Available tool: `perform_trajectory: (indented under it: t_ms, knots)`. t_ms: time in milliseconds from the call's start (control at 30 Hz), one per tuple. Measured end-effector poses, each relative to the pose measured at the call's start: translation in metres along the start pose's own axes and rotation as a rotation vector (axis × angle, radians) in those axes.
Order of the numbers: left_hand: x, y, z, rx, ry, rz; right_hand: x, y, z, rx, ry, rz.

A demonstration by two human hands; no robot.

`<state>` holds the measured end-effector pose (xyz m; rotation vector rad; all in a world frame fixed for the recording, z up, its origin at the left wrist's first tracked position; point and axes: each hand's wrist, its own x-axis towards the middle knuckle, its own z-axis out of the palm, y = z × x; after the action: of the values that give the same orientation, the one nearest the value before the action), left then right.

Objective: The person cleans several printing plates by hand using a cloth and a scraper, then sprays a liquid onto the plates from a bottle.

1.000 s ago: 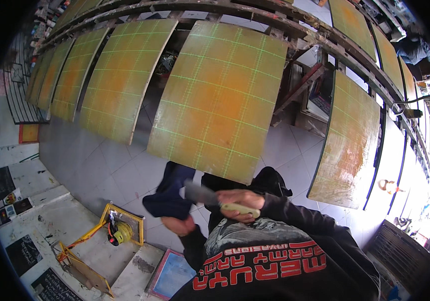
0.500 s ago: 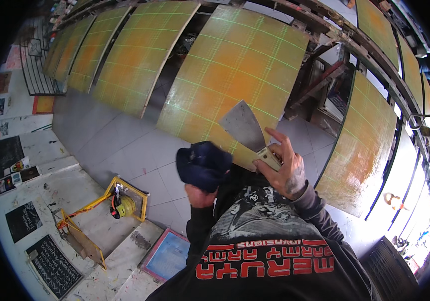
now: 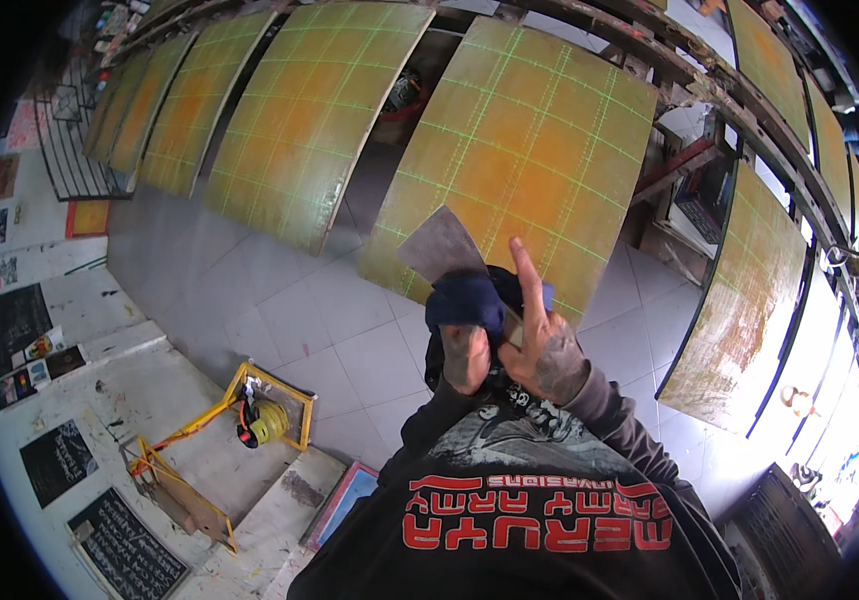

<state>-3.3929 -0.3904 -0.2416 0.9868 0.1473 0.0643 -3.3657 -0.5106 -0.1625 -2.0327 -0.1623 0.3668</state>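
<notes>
Mid-frame I saw L hand (image 3: pixel 466 360) clutching navy cloth (image 3: pixel 464 304), now over scraper blade (image 3: pixel 442 243), only wide end bare; R hand (image 3: pixel 547 358) gripped handle (image 3: pixel 512 327), idx up

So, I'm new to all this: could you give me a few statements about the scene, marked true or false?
1. The left hand holds a dark blue cloth. True.
2. The right hand has its index finger extended. True.
3. The two hands are far apart. False: they are close together.
4. The scraper has its blade completely covered. False: much of the blade shows beyond the cloth.
5. The lines on the large panel ahead are red. False: they are green.
6. The floor is tiled. True.
</notes>
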Motion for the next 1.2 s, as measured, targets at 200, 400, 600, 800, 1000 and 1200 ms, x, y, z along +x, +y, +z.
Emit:
perform_trajectory:
  t_ms: [200,400,600,800,1000,1200]
  knots:
    - [0.031,0.003,-0.035,-0.023,0.133,-0.233,0.017,-0.014,0.041,-0.1,-0.088,0.148]
    - [0.069,0.059,-0.049,-0.224,-0.031,-0.444,0.011,-0.017,0.06,-0.148,0.013,0.074]
    - [0.084,0.057,-0.08,-0.061,0.227,-0.508,-0.009,0.002,0.056,0.098,0.179,0.156]
    - [0.1,0.067,-0.146,-0.152,0.042,-0.335,-0.046,0.024,0.051,0.077,0.386,0.41]
    - [0.104,0.095,-0.171,0.224,0.266,-0.276,-0.087,0.039,0.05,0.272,0.158,0.723]
    - [0.112,0.127,-0.206,0.308,0.469,0.121,-0.117,0.022,0.071,-0.07,0.418,0.61]
